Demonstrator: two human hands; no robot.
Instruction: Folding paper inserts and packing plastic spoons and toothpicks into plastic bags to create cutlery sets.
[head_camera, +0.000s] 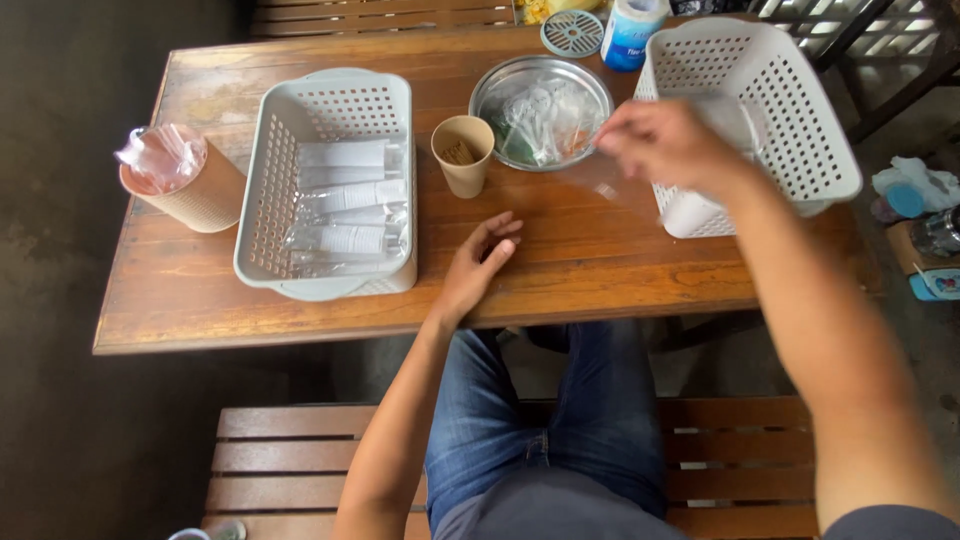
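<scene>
My right hand (665, 145) hovers in front of the white basket on the right (800, 150), pinching a clear plastic bag (612, 182) that hangs blurred below the fingers. My left hand (480, 265) rests flat on the wooden table (600, 270) near its front edge, fingers apart and holding nothing. Just beyond it stands a tan paper cup (463, 153) with small sticks inside. A round metal tray (540, 108) of clear-wrapped plastic cutlery sits behind the cup.
A pale grey basket (262, 200) on the left holds several clear-wrapped white packs. A beige cup (195, 195) stuffed with plastic wrappers stands at the far left. A blue-and-white canister (630, 32) and a round grate (572, 32) sit at the back. I sit on a slatted bench (300, 450).
</scene>
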